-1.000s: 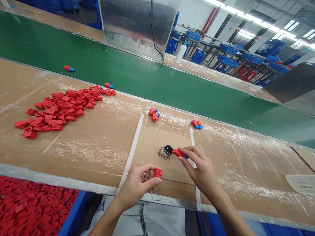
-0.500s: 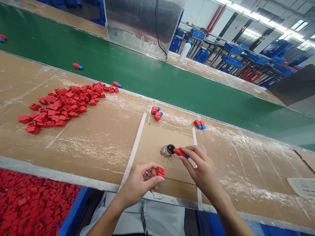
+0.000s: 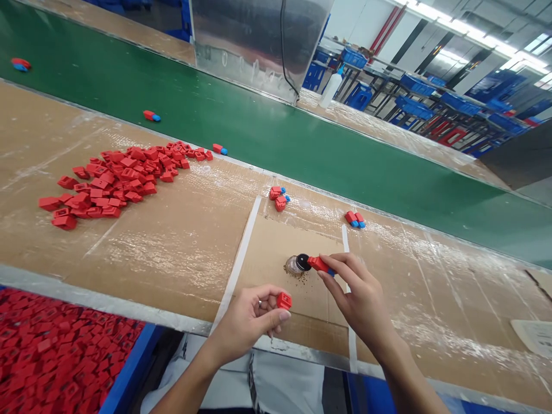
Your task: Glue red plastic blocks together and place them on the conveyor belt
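Note:
My right hand pinches a red plastic part with a blue end between thumb and fingers. The part's red tip rests against the black lid of a small clear jar, which stands on a cardboard sheet scattered with brown specks. My left hand holds a square red plastic part at its fingertips, just off the cardboard's near side. The two hands are apart, and the jar's underside is hidden.
Beyond the hands lie a loose heap of red parts and several red-and-blue parts on the bench. A green conveyor belt runs behind it. A bin of red parts sits at lower left.
The whole view has drifted, with the scene shifting right in frame. My right hand still holds the red part at the black lid. The red-and-blue part on the green belt has moved right.

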Demonstrator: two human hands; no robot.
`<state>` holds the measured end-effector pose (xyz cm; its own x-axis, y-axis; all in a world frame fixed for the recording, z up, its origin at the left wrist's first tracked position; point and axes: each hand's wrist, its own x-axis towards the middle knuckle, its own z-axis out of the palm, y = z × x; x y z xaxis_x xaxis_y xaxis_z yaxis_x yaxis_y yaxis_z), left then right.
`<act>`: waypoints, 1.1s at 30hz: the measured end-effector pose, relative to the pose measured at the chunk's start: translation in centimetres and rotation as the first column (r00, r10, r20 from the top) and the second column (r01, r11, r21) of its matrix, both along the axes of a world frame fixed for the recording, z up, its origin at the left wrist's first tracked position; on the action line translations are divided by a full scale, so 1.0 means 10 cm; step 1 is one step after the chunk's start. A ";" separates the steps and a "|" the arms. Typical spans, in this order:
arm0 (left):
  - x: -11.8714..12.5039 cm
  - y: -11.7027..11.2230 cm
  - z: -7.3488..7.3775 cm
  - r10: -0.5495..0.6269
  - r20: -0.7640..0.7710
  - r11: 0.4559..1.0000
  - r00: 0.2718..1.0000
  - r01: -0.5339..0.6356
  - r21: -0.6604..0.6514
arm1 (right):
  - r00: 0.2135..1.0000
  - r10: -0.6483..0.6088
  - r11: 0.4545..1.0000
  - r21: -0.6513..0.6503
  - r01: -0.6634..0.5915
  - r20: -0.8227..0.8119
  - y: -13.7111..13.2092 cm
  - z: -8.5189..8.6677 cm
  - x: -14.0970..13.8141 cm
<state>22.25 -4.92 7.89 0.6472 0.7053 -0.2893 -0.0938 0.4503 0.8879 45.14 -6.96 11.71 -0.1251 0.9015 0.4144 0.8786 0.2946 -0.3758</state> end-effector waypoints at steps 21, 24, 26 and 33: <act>0.03 -0.01 -0.04 0.047 0.033 0.999 0.998 -0.047 0.005 | 0.981 -0.030 0.996 0.072 0.044 -0.190 -0.01 0.19 -0.17; 0.02 -0.01 -0.03 0.046 0.038 0.998 0.998 -0.048 0.029 | 0.953 0.003 0.999 -0.047 -0.018 -0.301 -0.14 0.24 -0.26; 0.02 -0.02 -0.02 0.048 0.029 0.997 0.998 -0.050 0.052 | 0.939 0.036 0.992 -0.104 -0.076 -0.343 -0.22 0.24 -0.31; 0.03 -0.02 -0.03 0.038 0.010 0.997 0.999 -0.038 0.074 | 0.927 0.060 0.975 -0.176 -0.133 -0.369 -0.32 0.08 -0.38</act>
<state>22.51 -5.11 7.61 0.6219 0.7487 -0.2294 -0.1178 0.3791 0.9178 41.34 -10.19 12.47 -0.0913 0.9596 0.2662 0.6443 0.2607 -0.7190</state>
